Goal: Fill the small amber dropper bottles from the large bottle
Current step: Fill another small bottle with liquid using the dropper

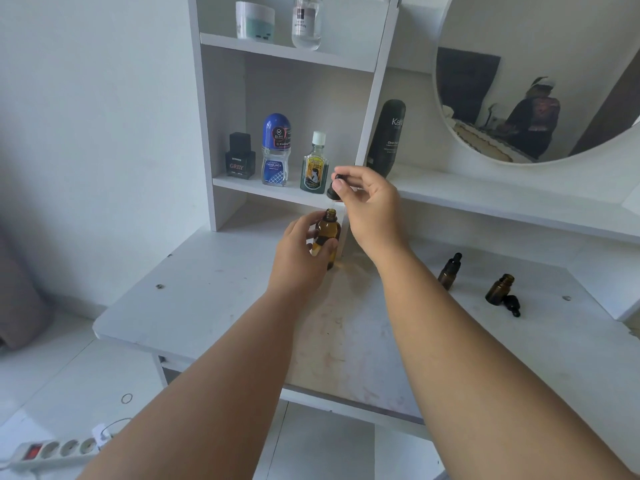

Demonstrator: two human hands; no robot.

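My left hand grips the large amber bottle, which stands upright and uncapped on the white table. Just above its mouth my right hand pinches a black dropper cap by the bulb, its glass tube pointing down toward the opening. To the right stand two small amber bottles: one capped with a dropper, one open with its black dropper cap lying beside it.
A white shelf unit behind holds a black perfume bottle, a blue roll-on and a green bottle. A dark tube leans by a round mirror. A power strip lies on the floor.
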